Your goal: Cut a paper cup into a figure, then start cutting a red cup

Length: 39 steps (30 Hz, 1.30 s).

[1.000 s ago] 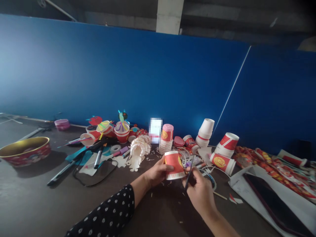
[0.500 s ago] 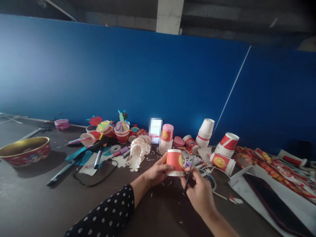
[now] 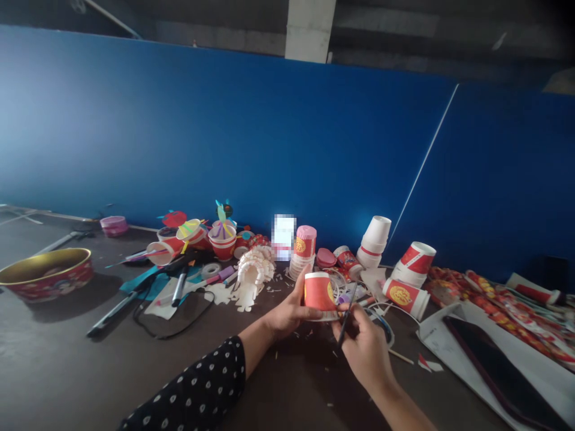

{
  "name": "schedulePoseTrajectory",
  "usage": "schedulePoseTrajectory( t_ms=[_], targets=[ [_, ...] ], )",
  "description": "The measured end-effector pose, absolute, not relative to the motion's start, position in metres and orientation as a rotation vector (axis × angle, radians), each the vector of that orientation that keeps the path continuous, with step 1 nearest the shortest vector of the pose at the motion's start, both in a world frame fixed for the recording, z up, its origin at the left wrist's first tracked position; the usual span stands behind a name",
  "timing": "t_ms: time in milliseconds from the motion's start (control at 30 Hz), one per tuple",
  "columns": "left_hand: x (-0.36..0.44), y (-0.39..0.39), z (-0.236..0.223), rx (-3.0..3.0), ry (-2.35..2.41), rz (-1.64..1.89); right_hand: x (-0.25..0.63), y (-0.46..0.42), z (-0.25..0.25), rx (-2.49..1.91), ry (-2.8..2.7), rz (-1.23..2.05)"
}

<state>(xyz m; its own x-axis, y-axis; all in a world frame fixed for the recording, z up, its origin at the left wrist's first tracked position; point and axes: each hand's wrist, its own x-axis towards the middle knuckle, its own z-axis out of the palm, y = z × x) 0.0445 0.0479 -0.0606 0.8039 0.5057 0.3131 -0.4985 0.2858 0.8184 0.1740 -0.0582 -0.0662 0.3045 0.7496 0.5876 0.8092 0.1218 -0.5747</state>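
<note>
A red and white paper cup [image 3: 317,291] with a yellow emblem is held above the dark table, upside down, its wider end lowest. My left hand [image 3: 291,314] grips it from the left, thumb across its lower front. At the cup's lower right edge is my right hand [image 3: 362,341], its fingertips against the cup. Between those fingers is a slim dark tool [image 3: 344,326], slanting upward; its exact kind does not show. Behind the cup stands a stack of cups [image 3: 305,248] with a pink cover on top.
A gold-lined tin bowl [image 3: 49,278] stands at the left. Markers [image 3: 179,286], a paper tooth-like chain [image 3: 254,272] and decorated cups [image 3: 222,242] lie further in. More cups [image 3: 415,263] and a phone [image 3: 498,368] on a white tray are to the right. A blue partition [image 3: 224,131] closes the back.
My left thumb has slid a little to the right across the cup's lower part, and its fingers sit higher behind it. The cup and right hand have shifted very slightly.
</note>
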Motion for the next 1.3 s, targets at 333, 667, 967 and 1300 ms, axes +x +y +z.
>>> schedulePoseTrajectory(
  t_ms=[333, 667, 967, 1300],
  targets=[
    [0.045, 0.049, -0.064, 1.157, 0.108, 0.657, 0.173, -0.058, -0.065, -1.604, -1.447, -0.071],
    [0.044, 0.050, -0.064, 1.101, 0.052, 0.656, 0.171, -0.059, -0.061, -1.571, -1.452, -0.075],
    [0.047, 0.051, -0.064, 1.048, 0.033, 0.721, 0.169, -0.060, -0.064, -1.550, -1.496, 0.004],
    [0.049, 0.054, -0.067, 1.013, 0.128, 0.744, 0.164, -0.062, -0.061, -1.516, -1.570, 0.129]
  ],
)
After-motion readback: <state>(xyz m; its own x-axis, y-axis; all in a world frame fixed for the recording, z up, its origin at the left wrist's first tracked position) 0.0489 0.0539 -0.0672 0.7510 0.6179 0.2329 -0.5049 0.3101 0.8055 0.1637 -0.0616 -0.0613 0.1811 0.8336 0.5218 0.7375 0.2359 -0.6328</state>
